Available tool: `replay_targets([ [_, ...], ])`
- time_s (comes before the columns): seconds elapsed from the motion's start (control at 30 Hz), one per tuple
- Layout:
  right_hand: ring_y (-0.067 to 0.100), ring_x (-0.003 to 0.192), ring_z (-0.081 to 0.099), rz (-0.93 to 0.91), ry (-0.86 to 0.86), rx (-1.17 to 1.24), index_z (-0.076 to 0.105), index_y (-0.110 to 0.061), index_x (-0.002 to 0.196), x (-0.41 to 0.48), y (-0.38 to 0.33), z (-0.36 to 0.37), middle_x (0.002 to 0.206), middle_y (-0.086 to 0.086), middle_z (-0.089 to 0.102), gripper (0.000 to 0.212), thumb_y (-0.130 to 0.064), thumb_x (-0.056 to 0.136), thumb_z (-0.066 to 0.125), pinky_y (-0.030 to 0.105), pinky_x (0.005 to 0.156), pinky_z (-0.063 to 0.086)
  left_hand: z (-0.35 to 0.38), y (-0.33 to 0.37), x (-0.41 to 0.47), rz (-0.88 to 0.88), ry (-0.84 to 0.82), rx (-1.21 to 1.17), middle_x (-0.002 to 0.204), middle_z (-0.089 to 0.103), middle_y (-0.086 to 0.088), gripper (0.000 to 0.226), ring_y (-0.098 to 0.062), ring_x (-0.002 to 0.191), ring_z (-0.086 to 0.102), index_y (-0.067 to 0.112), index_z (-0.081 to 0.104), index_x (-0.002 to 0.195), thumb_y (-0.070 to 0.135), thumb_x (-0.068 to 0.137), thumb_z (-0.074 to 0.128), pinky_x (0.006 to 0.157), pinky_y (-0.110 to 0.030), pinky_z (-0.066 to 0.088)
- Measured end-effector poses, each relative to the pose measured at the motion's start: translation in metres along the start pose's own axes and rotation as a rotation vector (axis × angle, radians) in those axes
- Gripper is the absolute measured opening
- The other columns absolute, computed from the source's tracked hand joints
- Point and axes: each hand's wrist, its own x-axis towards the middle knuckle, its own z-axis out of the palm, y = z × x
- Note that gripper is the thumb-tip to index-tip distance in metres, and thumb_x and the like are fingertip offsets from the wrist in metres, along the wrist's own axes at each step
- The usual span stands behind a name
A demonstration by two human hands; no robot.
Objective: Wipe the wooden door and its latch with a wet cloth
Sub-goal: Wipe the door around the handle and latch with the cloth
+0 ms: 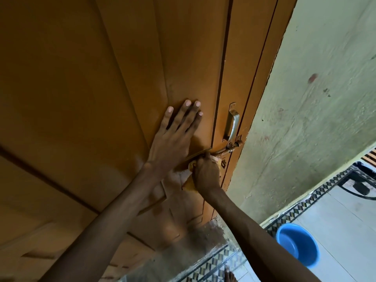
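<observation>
An orange-brown wooden door [85, 82] fills the left and centre of the head view. My left hand [175, 137] lies flat against it, fingers spread, holding nothing. Just below and to the right, my right hand [206, 173] is closed around a yellowish cloth [190, 185] and presses it against the sliding latch bolt [227, 149]. The bolt's right end reaches the door frame. A metal pull handle [232, 124] is fixed upright just above the latch. Much of the cloth is hidden under my right hand.
A pale green plastered wall [315, 98] stands right of the door frame. A blue plastic basin [298, 244] sits on the light tiled floor at lower right, beside a patterned tile border [301, 206]. A dark metal object [360, 184] is at the far right. My bare foot [230, 276] shows at the bottom.
</observation>
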Motion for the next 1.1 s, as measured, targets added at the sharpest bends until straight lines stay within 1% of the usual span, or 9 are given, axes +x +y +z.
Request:
replay_targets([
  [0.17, 0.022, 0.111, 0.064, -0.045, -0.347, 0.257, 0.069, -0.006, 0.112, 0.009, 0.037, -0.029, 0.119, 0.009, 0.069, 0.026, -0.003, 0.088, 0.061, 0.011, 0.094, 0.042, 0.001, 0.005, 0.002, -0.003, 0.029, -0.032, 0.166, 0.022, -0.008, 0.064, -0.027, 0.152, 0.013, 0.016, 0.027, 0.159, 0.018, 0.097, 0.045, 0.123, -0.048, -0.011],
  [0.23, 0.019, 0.117, 0.056, -0.009, -0.442, 0.380, 0.068, -0.010, 0.118, 0.006, 0.051, -0.047, 0.125, 0.006, 0.066, 0.037, 0.002, 0.087, 0.054, 0.022, 0.101, 0.036, 0.002, 0.005, 0.004, -0.003, 0.031, -0.035, 0.166, 0.022, -0.008, 0.064, -0.027, 0.152, 0.013, 0.016, 0.027, 0.159, 0.020, 0.098, 0.045, 0.123, -0.048, -0.011],
  [0.4, 0.029, 0.102, 0.065, 0.677, -0.282, 0.963, 0.072, -0.025, 0.104, -0.022, 0.101, -0.071, 0.109, 0.004, 0.071, 0.024, -0.014, 0.095, 0.053, 0.044, 0.087, 0.054, 0.007, 0.011, 0.003, -0.031, 0.048, 0.021, 0.165, 0.023, -0.005, 0.061, -0.025, 0.152, 0.018, 0.019, 0.028, 0.159, 0.023, 0.100, 0.041, 0.123, -0.048, -0.011],
  [0.57, 0.031, 0.105, 0.063, 1.062, -0.365, 1.363, 0.065, -0.006, 0.117, -0.009, 0.121, -0.055, 0.120, 0.019, 0.065, 0.029, -0.017, 0.097, 0.047, 0.045, 0.088, 0.053, 0.014, 0.026, 0.001, -0.114, 0.043, 0.025, 0.165, 0.023, -0.003, 0.061, -0.023, 0.153, 0.010, 0.024, 0.030, 0.158, 0.027, 0.100, 0.046, 0.123, -0.049, -0.011],
  [0.7, 0.025, 0.089, 0.060, 1.154, -0.337, 1.510, 0.060, -0.005, 0.095, 0.020, 0.080, -0.045, 0.095, 0.015, 0.062, 0.014, -0.002, 0.095, 0.046, 0.038, 0.078, 0.055, 0.019, 0.028, 0.000, -0.170, 0.031, 0.040, 0.166, 0.016, -0.001, 0.059, -0.020, 0.154, -0.003, 0.028, 0.028, 0.159, 0.028, 0.101, 0.045, 0.123, -0.049, -0.011],
  [0.83, 0.022, 0.066, 0.061, 1.267, -0.287, 1.494, 0.056, -0.009, 0.078, 0.039, 0.067, -0.024, 0.075, 0.012, 0.060, 0.028, -0.008, 0.100, 0.039, 0.033, 0.055, 0.053, 0.023, 0.024, -0.001, -0.146, 0.061, 0.095, 0.163, 0.021, -0.002, 0.057, -0.021, 0.155, -0.004, 0.027, 0.033, 0.157, 0.033, 0.102, 0.045, 0.123, -0.049, -0.008],
  [0.9, 0.019, 0.048, 0.062, 1.342, -0.299, 1.467, 0.057, -0.009, 0.078, 0.037, 0.076, -0.012, 0.060, 0.009, 0.061, 0.030, -0.012, 0.102, 0.038, 0.022, 0.039, 0.051, 0.024, 0.024, -0.002, -0.144, 0.080, 0.115, 0.163, 0.021, -0.002, 0.058, -0.021, 0.155, -0.004, 0.027, 0.034, 0.157, 0.034, 0.101, 0.048, 0.123, -0.049, -0.006],
  [1.0, 0.024, 0.059, 0.065, 1.307, -0.381, 1.412, 0.059, -0.006, 0.089, 0.033, 0.089, 0.001, 0.061, 0.012, 0.068, 0.029, -0.015, 0.103, 0.036, 0.033, 0.049, 0.058, 0.028, 0.024, -0.005, -0.119, 0.090, 0.172, 0.165, 0.015, -0.002, 0.061, -0.022, 0.155, -0.002, 0.028, 0.033, 0.157, 0.037, 0.099, 0.048, 0.123, -0.050, -0.005],
  [1.1, 0.017, 0.047, 0.065, 1.198, -0.465, 1.522, 0.057, -0.005, 0.094, 0.034, 0.093, -0.006, 0.056, 0.007, 0.065, 0.025, -0.011, 0.101, 0.034, 0.019, 0.042, 0.052, 0.033, 0.024, -0.004, -0.105, 0.099, 0.204, 0.168, 0.005, -0.003, 0.063, -0.024, 0.155, 0.000, 0.028, 0.033, 0.157, 0.039, 0.097, 0.048, 0.123, -0.051, -0.004],
])
